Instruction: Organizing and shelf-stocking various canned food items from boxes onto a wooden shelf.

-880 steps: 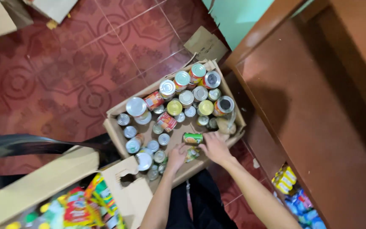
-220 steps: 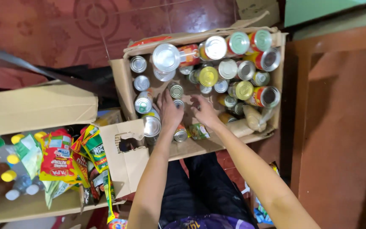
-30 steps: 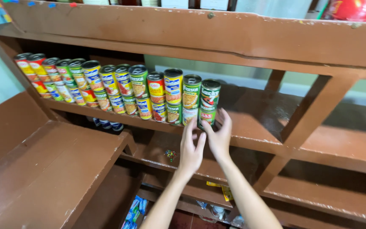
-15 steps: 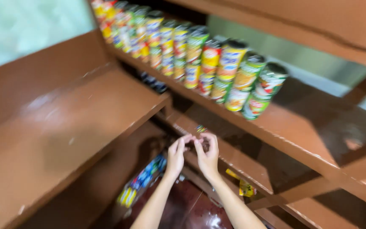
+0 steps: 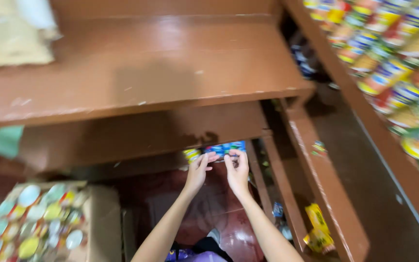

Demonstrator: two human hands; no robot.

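Both hands, left hand (image 5: pixel 198 170) and right hand (image 5: pixel 236 169), hang loosely curled mid-frame, empty, fingertips near blue-and-yellow packets (image 5: pixel 219 149) under the brown wooden shelf (image 5: pixel 136 63).

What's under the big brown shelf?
Under the brown shelf, both hands reach toward blue and yellow packets at its edge. Farther back is dark and covered, so anything else there cannot be seen.

- Packets (image 5: pixel 224 148): small blue and yellow packs in a row under the brown shelf, at the fingertips of both hands; blurred, so whether they are touched is unclear.
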